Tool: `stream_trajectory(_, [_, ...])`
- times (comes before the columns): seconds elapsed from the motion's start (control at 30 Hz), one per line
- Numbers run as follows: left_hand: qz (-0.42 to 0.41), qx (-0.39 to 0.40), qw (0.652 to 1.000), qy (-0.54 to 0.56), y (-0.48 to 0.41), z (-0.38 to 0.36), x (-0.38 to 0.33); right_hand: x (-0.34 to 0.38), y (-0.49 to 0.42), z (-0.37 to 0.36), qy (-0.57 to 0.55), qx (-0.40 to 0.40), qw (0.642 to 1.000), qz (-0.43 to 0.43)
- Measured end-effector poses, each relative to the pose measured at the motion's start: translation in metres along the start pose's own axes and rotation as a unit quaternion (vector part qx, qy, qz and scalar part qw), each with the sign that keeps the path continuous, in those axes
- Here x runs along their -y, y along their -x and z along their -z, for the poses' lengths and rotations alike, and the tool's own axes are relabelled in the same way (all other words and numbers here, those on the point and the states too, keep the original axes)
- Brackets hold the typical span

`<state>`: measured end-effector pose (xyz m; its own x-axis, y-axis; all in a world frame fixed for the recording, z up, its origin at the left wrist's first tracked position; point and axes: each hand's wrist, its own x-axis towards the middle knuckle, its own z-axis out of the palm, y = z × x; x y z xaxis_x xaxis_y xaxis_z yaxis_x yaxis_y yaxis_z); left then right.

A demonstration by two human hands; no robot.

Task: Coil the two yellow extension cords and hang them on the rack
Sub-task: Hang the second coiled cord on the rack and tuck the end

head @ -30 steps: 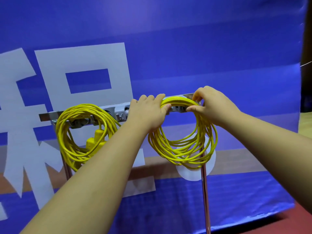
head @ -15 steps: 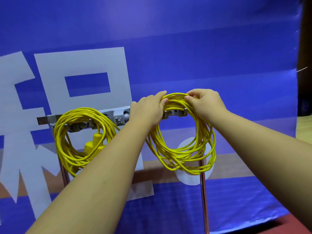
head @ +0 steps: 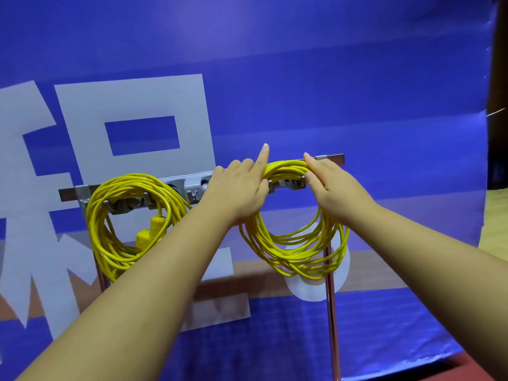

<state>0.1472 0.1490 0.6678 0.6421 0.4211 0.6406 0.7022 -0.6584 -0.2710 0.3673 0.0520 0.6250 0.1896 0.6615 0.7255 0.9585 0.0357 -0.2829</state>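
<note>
My hands sit at the top of the right coil (head: 295, 243), one on each side of where its strands bunch over the rack (head: 330, 158). My left hand (head: 239, 193) is loosely curled against the left end of that bunch, thumb pressed to the strands from below and the index finger sticking straight up, clear of the cord; it touches the bundle rather than clamping it. My right hand (head: 334, 188) lies flat and open over the right end of the bunch, fingers stretched along the top of the strands and the thumb tucked under beside a hook, so it rests on the cord without closing round it. The right coil hangs from the hooks at the right part of the rail, its loops drooping in front of the right post (head: 331, 312) and a pale disc printed on the banner (head: 330, 64). The left coil (head: 115, 224) hangs on the hooks at the left part of the rail, well apart from my hands, with its yellow plug (head: 154, 229) dangling inside the loop. My left forearm crosses in front of its right edge. The rail is a grey metal bar, tilted up to the right in view, on thin metal posts. Behind it hangs the blue banner with large white characters.
</note>
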Motion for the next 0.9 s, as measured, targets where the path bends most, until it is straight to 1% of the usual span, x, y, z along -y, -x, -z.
stream_trajectory(0.1, [-0.001, 0.041, 0.999, 0.015, -0.003, 0.004, 0.001, 0.002, 0.005, -0.005, 0.009, 0.006, 1.0, 0.007])
stream_trajectory(0.2, [0.019, 0.048, 0.997, 0.053, -0.002, 0.007, 0.002, 0.008, 0.008, -0.004, 0.003, 0.0, 1.0, -0.013])
stream_trajectory(0.33, [0.023, 0.021, 0.996, 0.082, 0.005, 0.008, 0.002, 0.013, 0.012, -0.002, 0.002, -0.009, 0.999, -0.032])
stream_trajectory(0.47, [0.032, -0.02, 0.99, 0.133, 0.007, 0.01, 0.001, 0.016, 0.015, 0.001, -0.024, -0.009, 0.998, -0.05])
stream_trajectory(0.57, [0.035, -0.056, 0.988, 0.141, 0.009, 0.011, 0.0, 0.013, 0.016, 0.004, -0.029, -0.002, 0.998, -0.055])
stream_trajectory(0.73, [0.021, -0.093, 0.983, 0.156, 0.012, 0.008, -0.002, 0.003, 0.016, 0.003, 0.001, 0.018, 0.998, -0.06])
stream_trajectory(0.9, [0.068, -0.105, 0.966, 0.227, 0.009, 0.004, -0.003, -0.002, 0.016, 0.014, 0.024, 0.016, 0.998, -0.048])
